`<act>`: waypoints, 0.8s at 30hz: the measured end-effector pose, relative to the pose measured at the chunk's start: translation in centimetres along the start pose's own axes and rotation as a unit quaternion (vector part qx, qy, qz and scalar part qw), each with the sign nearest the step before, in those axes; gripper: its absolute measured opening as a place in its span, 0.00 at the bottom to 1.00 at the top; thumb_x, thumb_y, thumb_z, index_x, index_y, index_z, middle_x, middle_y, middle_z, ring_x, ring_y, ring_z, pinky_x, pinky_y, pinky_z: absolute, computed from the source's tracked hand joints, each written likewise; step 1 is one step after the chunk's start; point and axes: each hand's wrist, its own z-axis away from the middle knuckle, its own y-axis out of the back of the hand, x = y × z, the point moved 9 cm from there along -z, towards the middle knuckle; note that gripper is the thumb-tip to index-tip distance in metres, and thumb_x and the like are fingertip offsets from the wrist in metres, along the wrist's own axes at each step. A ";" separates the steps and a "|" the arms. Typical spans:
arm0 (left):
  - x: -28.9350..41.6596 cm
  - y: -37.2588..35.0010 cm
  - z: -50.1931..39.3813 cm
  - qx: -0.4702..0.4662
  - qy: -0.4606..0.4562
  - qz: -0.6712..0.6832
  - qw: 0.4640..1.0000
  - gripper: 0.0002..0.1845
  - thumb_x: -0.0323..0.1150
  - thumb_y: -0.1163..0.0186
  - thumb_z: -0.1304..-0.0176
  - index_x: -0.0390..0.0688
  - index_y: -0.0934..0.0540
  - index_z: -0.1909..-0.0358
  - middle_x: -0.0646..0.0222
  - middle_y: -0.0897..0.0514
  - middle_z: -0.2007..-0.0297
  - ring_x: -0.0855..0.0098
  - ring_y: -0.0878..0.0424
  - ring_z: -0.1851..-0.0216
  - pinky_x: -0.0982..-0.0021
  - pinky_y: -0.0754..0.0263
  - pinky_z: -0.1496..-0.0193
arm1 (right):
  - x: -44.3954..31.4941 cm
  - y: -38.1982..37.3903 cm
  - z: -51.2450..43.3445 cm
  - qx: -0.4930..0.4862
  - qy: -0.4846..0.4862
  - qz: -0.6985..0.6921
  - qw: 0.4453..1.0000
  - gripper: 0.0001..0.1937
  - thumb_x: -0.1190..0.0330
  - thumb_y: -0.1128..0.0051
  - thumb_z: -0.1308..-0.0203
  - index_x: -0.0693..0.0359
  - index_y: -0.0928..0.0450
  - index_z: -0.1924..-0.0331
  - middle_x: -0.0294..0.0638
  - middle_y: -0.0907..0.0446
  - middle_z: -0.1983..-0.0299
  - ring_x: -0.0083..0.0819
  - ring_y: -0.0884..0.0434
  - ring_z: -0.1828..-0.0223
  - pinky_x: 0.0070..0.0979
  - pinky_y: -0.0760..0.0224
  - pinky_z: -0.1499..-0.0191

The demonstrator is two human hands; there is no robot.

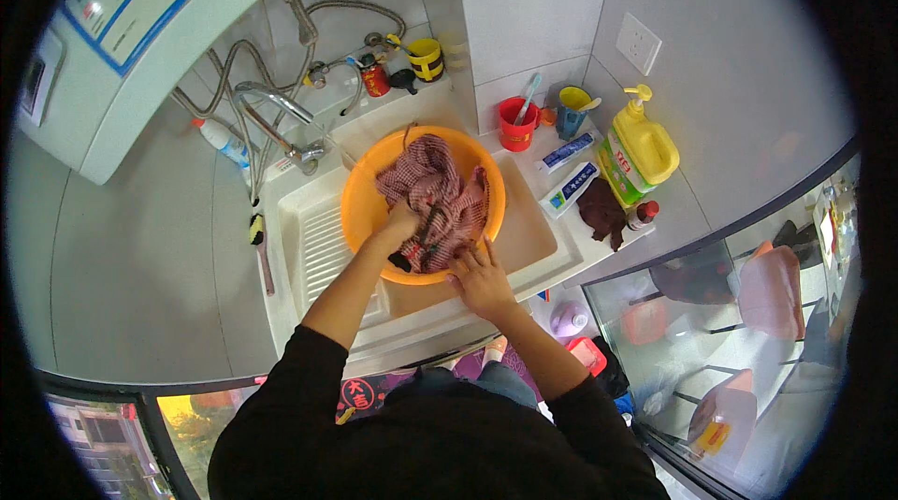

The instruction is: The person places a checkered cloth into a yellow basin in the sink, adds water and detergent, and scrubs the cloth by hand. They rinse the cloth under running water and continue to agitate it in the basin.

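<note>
An orange plastic basin (pixel 354 202) sits tilted in the white laundry sink (pixel 537 247). Inside it lies a bunched red-and-white checked garment (pixel 438 202) with some dark patches. My left hand (pixel 403 222) is closed on the garment's left side, its fingertips partly hidden by cloth. At the basin's near right rim is my right hand (pixel 483 281), its fingers reaching over the rim and touching the cloth. Whether the right fingers pinch the cloth or only rest there is unclear.
A chrome faucet (pixel 277 107) stands behind the ribbed washboard (pixel 323 247). On the right ledge are a red cup (pixel 516 128), toothpaste tubes (pixel 572 188), a dark cloth (pixel 601 209) and a yellow pump jug (pixel 642 149). A brush (pixel 262 254) lies along the left edge.
</note>
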 end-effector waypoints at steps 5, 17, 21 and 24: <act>1.4 5.0 0.8 -0.069 -0.080 -0.021 0.994 0.31 0.38 0.28 0.42 0.37 0.22 0.37 0.59 0.17 0.42 0.64 0.20 0.43 0.62 0.25 0.40 | -0.2 0.0 0.0 0.002 -0.012 0.025 1.000 0.17 0.60 0.46 0.32 0.63 0.20 0.48 0.54 0.23 0.40 0.51 0.31 0.30 0.54 0.54 0.21; 3.7 22.4 0.0 0.355 -0.107 -0.246 0.896 0.16 0.34 0.40 0.37 0.43 0.17 0.49 0.47 0.14 0.52 0.47 0.15 0.51 0.56 0.20 0.50 | -0.4 1.2 0.3 0.078 -0.017 0.043 0.996 0.19 0.66 0.43 0.42 0.67 0.20 0.48 0.52 0.21 0.44 0.50 0.27 0.35 0.50 0.44 0.24; 3.5 26.7 -6.8 0.369 -0.174 -0.224 0.885 0.21 0.29 0.43 0.39 0.40 0.22 0.43 0.46 0.16 0.45 0.46 0.18 0.43 0.55 0.24 0.41 | -0.3 1.1 0.4 0.072 -0.024 0.045 0.996 0.19 0.66 0.42 0.42 0.65 0.20 0.48 0.50 0.22 0.42 0.48 0.28 0.33 0.49 0.45 0.24; 1.6 27.3 -10.8 0.288 -0.122 -0.257 0.915 0.25 0.27 0.43 0.39 0.41 0.25 0.38 0.48 0.17 0.44 0.46 0.19 0.42 0.55 0.26 0.38 | -0.2 1.0 0.6 0.072 -0.027 0.053 0.996 0.20 0.66 0.41 0.42 0.63 0.20 0.46 0.48 0.22 0.41 0.46 0.29 0.32 0.48 0.46 0.23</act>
